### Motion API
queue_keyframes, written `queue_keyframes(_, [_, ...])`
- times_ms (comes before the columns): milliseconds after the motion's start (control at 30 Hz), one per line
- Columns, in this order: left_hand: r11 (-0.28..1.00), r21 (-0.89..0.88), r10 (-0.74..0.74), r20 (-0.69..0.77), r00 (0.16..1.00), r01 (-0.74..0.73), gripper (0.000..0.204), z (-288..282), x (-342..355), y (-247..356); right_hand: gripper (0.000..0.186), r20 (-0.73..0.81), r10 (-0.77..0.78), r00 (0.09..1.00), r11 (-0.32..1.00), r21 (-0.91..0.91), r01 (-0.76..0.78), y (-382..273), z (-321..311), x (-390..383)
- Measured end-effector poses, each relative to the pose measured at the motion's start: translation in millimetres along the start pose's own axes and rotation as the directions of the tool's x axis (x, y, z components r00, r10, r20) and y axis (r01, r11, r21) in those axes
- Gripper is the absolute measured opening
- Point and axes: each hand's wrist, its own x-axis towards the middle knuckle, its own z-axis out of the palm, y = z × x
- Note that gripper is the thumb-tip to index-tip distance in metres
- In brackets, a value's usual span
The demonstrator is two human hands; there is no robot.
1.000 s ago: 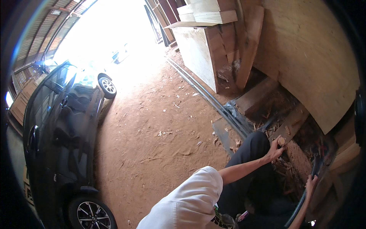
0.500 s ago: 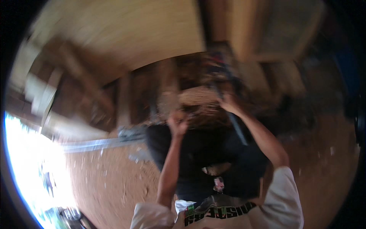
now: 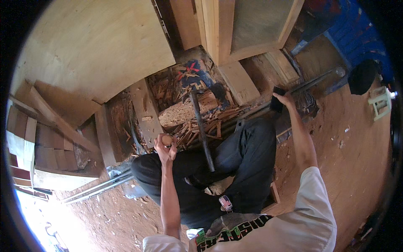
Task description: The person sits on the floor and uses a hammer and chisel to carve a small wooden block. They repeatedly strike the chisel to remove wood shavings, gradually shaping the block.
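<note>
My left hand [image 3: 165,150] is closed around a round piece of pale wood [image 3: 167,139], its circular end showing, above my left knee. Out to the right, my right hand [image 3: 284,99] grips a dark, flat, rectangular thing [image 3: 276,102] whose kind I cannot make out. Between my hands a hammer [image 3: 200,126] with a dark handle slants, its head over a chipped wooden log [image 3: 189,110] and its handle end by my legs. Wood chips [image 3: 210,131] lie around the log.
A large plywood sheet [image 3: 96,50] stands ahead on the left, a framed wooden panel [image 3: 260,29] ahead on the right. Thick planks [image 3: 145,111] flank the log. Metal pipes [image 3: 100,187] run along the ground. Blue sheeting [image 3: 357,33] and a pale plastic stool [image 3: 379,104] are at far right.
My right hand has moved away from the hammer to the right and now holds the dark flat thing. The hammer now rests apart from both hands. The view has shifted and sharpened.
</note>
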Motion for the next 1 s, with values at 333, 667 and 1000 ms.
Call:
queue_keyframes(333, [0.99,0.083,0.105,0.124,0.987,-0.116,0.027,-5,-1,-3,0.118,-0.092,0.296,0.951,0.951,0.121,-0.285,0,60,-15])
queue_keyframes(667, [0.998,0.048,0.039,0.112,0.993,-0.044,0.028,-5,0,-3,0.116,-0.129,0.314,0.941,0.948,0.101,-0.302,21,67,-3])
queue_keyframes(1000, [0.998,0.063,0.005,0.079,0.997,-0.01,0.029,-5,1,-1,0.052,-0.552,0.002,0.834,0.768,0.534,0.352,-86,15,-83])
